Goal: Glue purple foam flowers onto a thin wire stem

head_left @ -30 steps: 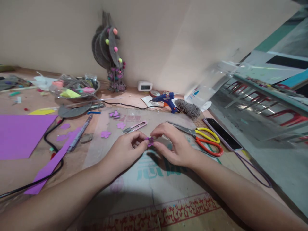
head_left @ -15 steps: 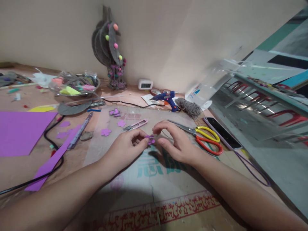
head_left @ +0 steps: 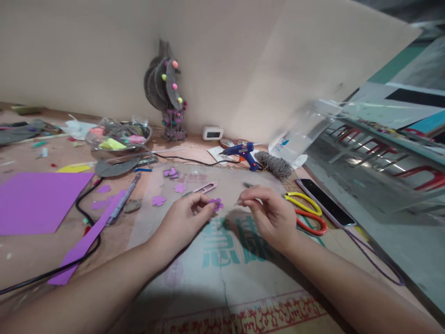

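My left hand (head_left: 186, 218) pinches a small purple foam flower (head_left: 217, 203) at its fingertips, just above a clear plastic sheet (head_left: 215, 250) on the table. My right hand (head_left: 269, 214) is a little to the right of the flower, apart from it, with thumb and forefinger pressed together; what they hold, if anything, is too small to see. Yellow and orange scissors (head_left: 306, 211) lie just right of my right hand. Pink thread snips (head_left: 203, 188) lie just beyond the left hand.
Loose purple flower cut-outs (head_left: 159, 200) and purple foam sheets (head_left: 34, 202) lie to the left, with a black cable (head_left: 83, 208). A blue glue gun (head_left: 241, 150), grey twine (head_left: 276, 163), a phone (head_left: 325, 202) and a bowl of scraps (head_left: 118, 137) sit further back.
My right hand has let go of the flower and drawn back to the right with its fingers pinched. The left hand keeps the flower. The camera has tilted slightly.
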Action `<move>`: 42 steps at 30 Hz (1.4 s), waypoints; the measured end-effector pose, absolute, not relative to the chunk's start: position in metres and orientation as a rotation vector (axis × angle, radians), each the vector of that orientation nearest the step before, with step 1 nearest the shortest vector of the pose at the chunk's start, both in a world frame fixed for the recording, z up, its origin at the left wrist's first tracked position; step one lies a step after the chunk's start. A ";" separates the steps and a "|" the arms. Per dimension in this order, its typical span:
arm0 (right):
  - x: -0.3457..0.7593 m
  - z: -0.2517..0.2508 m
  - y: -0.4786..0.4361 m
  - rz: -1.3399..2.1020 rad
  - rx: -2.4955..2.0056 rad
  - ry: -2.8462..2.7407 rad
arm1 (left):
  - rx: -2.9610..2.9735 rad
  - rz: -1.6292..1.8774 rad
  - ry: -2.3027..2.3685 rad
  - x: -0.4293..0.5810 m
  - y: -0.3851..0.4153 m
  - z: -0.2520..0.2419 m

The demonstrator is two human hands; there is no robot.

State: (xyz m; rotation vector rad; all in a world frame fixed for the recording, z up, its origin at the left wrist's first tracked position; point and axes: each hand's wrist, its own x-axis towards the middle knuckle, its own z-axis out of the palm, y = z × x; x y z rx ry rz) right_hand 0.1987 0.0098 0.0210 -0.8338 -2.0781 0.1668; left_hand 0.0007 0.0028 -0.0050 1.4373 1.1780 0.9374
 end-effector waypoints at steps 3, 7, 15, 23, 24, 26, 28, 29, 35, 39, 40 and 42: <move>0.194 0.019 0.008 0.204 -0.935 -2.067 | 1.347 0.948 1.141 0.001 0.006 -0.007; 0.188 0.012 0.011 0.331 -1.005 -2.208 | 1.204 0.960 1.090 0.001 0.010 -0.007; 0.181 0.008 0.014 0.778 -1.202 -1.986 | 1.171 1.005 1.036 0.000 0.010 -0.009; 0.173 0.005 0.018 1.370 -1.220 -1.600 | 1.227 1.022 1.064 -0.003 0.011 -0.012; 0.173 0.004 0.018 1.393 -1.221 -1.579 | 1.256 1.016 1.078 -0.003 0.011 -0.012; 0.173 0.002 0.019 1.420 -1.217 -1.561 | 1.310 1.005 1.096 -0.004 0.010 -0.013; 0.173 0.002 0.019 1.426 -1.209 -1.569 | 1.330 0.995 1.088 -0.004 0.010 -0.013; 0.173 0.002 0.019 1.416 -1.211 -1.575 | 1.319 1.003 1.081 -0.003 0.010 -0.013; 0.170 0.009 0.015 1.150 -1.255 -1.627 | 1.433 0.989 1.117 -0.001 0.007 -0.006; 0.169 0.011 0.010 0.968 -1.248 -1.735 | 1.541 0.938 1.097 -0.002 0.005 -0.003; 0.168 0.011 0.009 0.952 -1.244 -1.748 | 1.551 0.928 1.086 -0.002 0.005 -0.004; 0.168 0.010 0.008 0.965 -1.238 -1.750 | 1.558 0.918 1.092 -0.002 0.005 -0.004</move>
